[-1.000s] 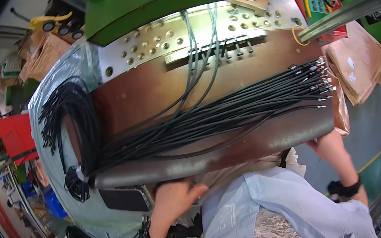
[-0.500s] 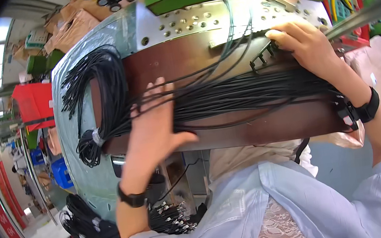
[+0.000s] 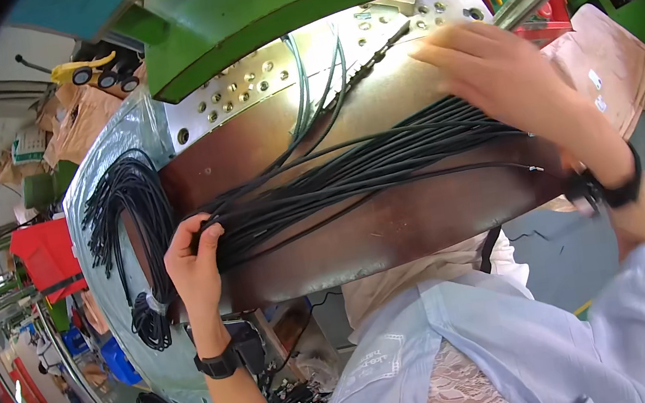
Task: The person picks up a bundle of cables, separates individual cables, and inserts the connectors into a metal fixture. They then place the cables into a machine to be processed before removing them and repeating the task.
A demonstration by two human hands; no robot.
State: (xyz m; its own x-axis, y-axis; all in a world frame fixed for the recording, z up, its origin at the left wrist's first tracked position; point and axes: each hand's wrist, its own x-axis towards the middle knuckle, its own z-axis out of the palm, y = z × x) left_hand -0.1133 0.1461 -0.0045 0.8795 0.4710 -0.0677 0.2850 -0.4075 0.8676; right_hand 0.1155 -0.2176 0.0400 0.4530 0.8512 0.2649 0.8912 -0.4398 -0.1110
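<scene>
Black cables [image 3: 328, 184] lie between hands [image 3: 197, 264] [image 3: 508, 78], the left curled.

- I'm in a factory workshop, by the look of it.
- A bulky green machine [image 3: 304, 21] juts over a metal plate [image 3: 245, 88] full of holes.
- Black cables [image 3: 319, 181] lie in long bunches across a brown worktop [image 3: 401, 227].
- Blue bins [image 3: 120, 363] stand over to the left.
- A yellow line marks the grey floor [image 3: 562, 270].
</scene>
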